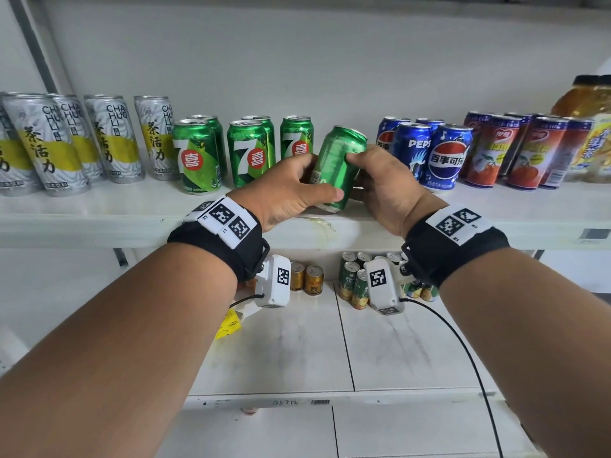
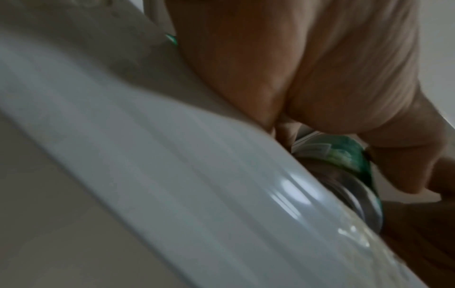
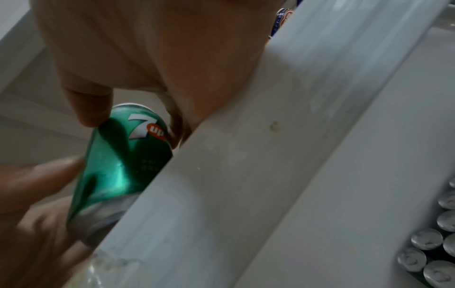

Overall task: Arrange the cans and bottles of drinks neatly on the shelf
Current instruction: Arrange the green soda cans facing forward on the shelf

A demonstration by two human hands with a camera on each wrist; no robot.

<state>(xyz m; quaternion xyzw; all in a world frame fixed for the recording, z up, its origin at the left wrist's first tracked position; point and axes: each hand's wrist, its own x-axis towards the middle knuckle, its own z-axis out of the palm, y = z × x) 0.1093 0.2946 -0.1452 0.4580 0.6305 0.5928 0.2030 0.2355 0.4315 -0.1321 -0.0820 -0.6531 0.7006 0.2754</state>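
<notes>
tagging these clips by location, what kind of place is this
Most likely a shop or stockroom drinks aisle. White shelves hold cans grouped by brand, green cans beside blue cans, and a barcode sticker marks the lower shelf edge. Both hands hold one tilted green can.

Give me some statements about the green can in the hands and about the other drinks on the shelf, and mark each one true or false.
1. Both hands hold one green can. True: the left hand and the right hand grip it from either side.
2. The held can stands upright. False: it is tilted, its top leaning to the right.
3. The blue Pepsi cans stand to the right of the held can. True.
4. The tall silver and yellow cans stand at the right end of the shelf. False: they stand at the left end.
5. The lower shelf holds no drinks. False: small gold cans stand there.
</notes>
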